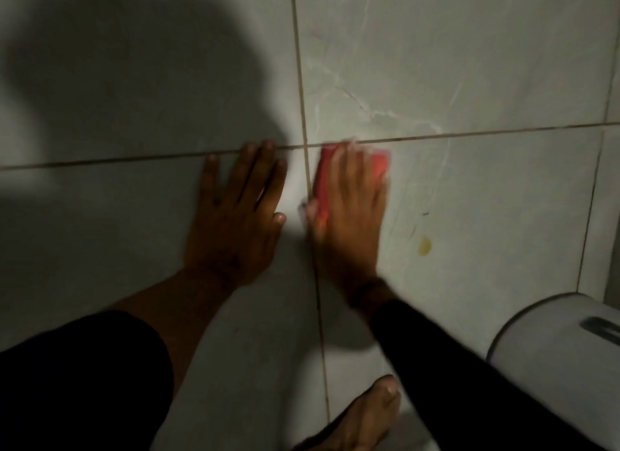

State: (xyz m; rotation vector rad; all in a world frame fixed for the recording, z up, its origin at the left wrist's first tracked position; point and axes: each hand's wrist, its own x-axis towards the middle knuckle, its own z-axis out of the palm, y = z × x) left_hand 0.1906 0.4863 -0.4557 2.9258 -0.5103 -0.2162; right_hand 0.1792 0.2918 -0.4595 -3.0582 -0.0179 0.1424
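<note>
My right hand (349, 209) lies flat on a red sponge (323, 178) and presses it against the grey tiles (469, 64) beside a crossing of grout lines. Its fingers are laid straight over the sponge and its thumb rests by the sponge's near left edge; the hand is motion-blurred. The sponge shows on both sides of the fingers. My left hand (235, 215) rests flat on the tile just to the left, fingers spread, holding nothing. It sits in shadow.
A yellowish stain (425, 246) and thin dark marks lie on the tile right of the sponge. A white rounded object (550, 350) stands at the lower right. A bare foot (365, 420) is at the bottom edge. A large shadow covers the left tiles.
</note>
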